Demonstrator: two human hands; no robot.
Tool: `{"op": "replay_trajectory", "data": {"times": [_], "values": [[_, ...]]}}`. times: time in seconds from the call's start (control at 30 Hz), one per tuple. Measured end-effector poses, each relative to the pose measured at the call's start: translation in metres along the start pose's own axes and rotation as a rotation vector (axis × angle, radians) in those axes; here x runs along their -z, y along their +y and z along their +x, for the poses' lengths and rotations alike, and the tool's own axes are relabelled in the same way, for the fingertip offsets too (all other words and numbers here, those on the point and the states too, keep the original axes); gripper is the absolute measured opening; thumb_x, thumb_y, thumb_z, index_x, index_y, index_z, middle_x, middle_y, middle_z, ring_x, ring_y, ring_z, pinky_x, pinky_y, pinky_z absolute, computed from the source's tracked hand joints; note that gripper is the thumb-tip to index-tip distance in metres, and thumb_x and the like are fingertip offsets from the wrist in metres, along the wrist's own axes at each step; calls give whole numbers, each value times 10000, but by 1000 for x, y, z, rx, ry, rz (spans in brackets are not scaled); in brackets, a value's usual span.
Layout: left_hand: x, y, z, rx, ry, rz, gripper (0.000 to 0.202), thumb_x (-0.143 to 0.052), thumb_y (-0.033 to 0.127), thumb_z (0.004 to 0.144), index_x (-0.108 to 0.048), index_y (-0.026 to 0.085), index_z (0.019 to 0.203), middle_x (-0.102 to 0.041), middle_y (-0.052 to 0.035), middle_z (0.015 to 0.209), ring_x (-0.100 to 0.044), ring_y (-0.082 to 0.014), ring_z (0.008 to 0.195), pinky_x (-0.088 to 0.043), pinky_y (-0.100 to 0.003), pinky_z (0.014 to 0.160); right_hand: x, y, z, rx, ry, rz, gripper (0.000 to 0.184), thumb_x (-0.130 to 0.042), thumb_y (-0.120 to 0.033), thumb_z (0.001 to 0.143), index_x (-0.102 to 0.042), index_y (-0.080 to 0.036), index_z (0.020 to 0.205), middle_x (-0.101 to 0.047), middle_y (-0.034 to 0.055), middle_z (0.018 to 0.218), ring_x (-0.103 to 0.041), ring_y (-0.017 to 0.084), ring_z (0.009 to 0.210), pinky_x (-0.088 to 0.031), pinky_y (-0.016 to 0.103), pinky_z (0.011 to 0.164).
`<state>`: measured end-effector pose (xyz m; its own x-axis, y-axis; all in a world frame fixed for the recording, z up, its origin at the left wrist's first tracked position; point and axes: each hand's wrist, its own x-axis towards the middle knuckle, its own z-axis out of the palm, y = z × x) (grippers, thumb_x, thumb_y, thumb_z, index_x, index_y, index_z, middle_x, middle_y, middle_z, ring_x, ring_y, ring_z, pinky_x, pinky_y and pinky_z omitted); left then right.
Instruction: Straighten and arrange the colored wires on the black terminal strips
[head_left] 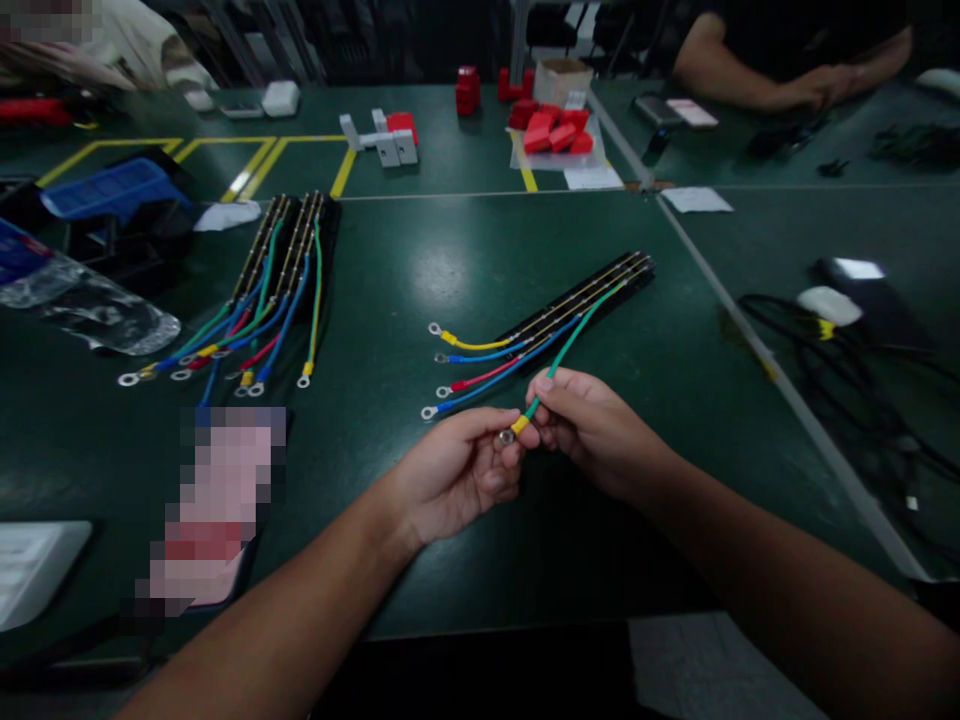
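Observation:
A green wire (564, 345) runs from a black terminal strip (577, 300) down to my hands. My right hand (589, 425) pinches it between thumb and finger, just above its yellow sleeve (520, 425). At the wire's end, the fingers of my left hand (465, 465) close around the metal ring terminal (506, 437). From the same strip, a yellow wire (480, 346), blue wires and a red wire (484, 379) fan out to the left, each ending in a ring terminal. They lie apart from my fingers.
More wired terminal strips (296, 250) lie at left, near a water bottle (82, 295) and a blue tray (116, 190). A phone (225, 500) is beside my left forearm. Red parts (555, 130) and grey parts (386, 140) sit at the back. Black cables (847, 380) lie right; people sit opposite.

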<state>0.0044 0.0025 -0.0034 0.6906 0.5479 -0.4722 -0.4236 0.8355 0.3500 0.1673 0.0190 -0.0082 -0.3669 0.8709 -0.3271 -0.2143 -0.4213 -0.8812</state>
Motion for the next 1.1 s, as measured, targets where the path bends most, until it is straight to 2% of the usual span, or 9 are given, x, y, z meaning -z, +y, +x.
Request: {"op": "replay_trajectory", "data": {"times": [0.27, 0.73, 1.1], "values": [[-1, -1, -2, -83, -15, 87, 162, -512, 175, 850, -635, 70, 849, -554, 1, 605, -437, -18, 395, -297, -148, 417, -1, -1, -1, -19, -24, 27, 176, -564, -342, 826, -534, -187, 749, -475, -35, 589, -431, 85, 499, -355, 217, 492], [1, -2, 0, -62, -34, 49, 136, -540, 187, 855, -587, 81, 783, -475, 37, 552, -352, 15, 376, -255, -116, 409, -2, 1, -1, -14, -20, 31, 147, -571, -303, 818, -556, -173, 749, -492, -34, 592, -455, 75, 513, -335, 197, 479], [1, -2, -1, -88, -48, 96, 168, -516, 184, 873, -621, 53, 864, -500, 22, 584, -373, 19, 384, -257, -115, 411, -2, -1, -1, -34, -18, 37, 162, -571, -321, 821, -549, -175, 755, -509, -28, 578, -451, 70, 489, -342, 187, 465]]}}
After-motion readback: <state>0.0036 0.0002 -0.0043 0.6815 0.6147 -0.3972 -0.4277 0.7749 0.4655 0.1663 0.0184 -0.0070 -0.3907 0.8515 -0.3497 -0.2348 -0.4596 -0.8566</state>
